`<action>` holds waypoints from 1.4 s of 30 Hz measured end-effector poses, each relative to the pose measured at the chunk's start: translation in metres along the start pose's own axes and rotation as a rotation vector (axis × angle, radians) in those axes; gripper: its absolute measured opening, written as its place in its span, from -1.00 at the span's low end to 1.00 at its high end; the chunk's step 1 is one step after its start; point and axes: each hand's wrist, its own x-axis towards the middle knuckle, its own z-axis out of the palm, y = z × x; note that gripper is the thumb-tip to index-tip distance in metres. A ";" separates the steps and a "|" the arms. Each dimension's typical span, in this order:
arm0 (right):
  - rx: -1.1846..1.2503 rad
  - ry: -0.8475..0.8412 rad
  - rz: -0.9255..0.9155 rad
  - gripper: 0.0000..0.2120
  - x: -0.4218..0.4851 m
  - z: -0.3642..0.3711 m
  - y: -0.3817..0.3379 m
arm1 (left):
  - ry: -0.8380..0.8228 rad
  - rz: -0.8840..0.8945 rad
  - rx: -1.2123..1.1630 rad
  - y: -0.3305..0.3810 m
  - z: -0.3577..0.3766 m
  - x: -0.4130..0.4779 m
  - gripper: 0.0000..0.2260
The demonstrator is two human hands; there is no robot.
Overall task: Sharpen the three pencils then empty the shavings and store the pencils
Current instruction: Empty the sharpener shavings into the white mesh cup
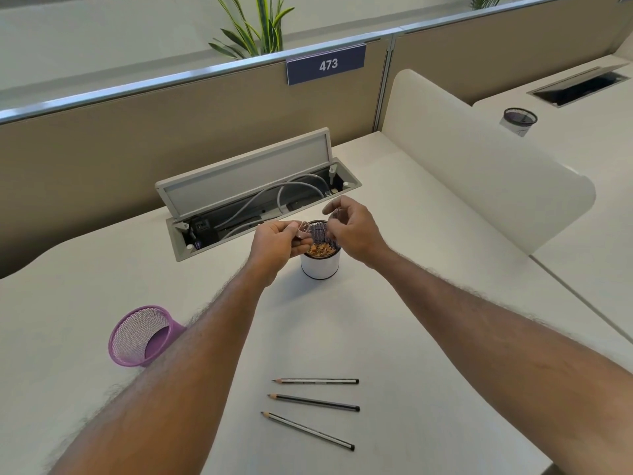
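Head view: both hands meet above a white-wrapped mesh cup [320, 265] standing on the worktop [394, 303]; shavings [320, 250] lie inside it; the left hand [279, 243] has its fingers closed on a small sharpener [303, 231] at the cup's rim; the right hand [352, 228] pinches a clear piece [331, 211], too blurred to identify; three pencils [313, 402] lie side by side near the front edge, tips pointing left; a purple mesh holder [142, 335] lies tipped beside the left forearm.

desk [394, 337] white | partition [171, 132] tan | sign [325, 64] 473 | cable tray [260, 207] open | plant [257, 29] behind
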 end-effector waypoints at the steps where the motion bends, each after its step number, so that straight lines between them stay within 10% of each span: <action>1: -0.026 -0.004 -0.019 -0.87 0.000 0.001 0.000 | 0.001 -0.002 0.001 0.000 0.000 0.000 -0.79; 42: -0.242 -0.035 -0.164 -0.83 0.007 -0.005 0.006 | 0.018 -0.018 0.183 0.006 0.002 0.005 -0.71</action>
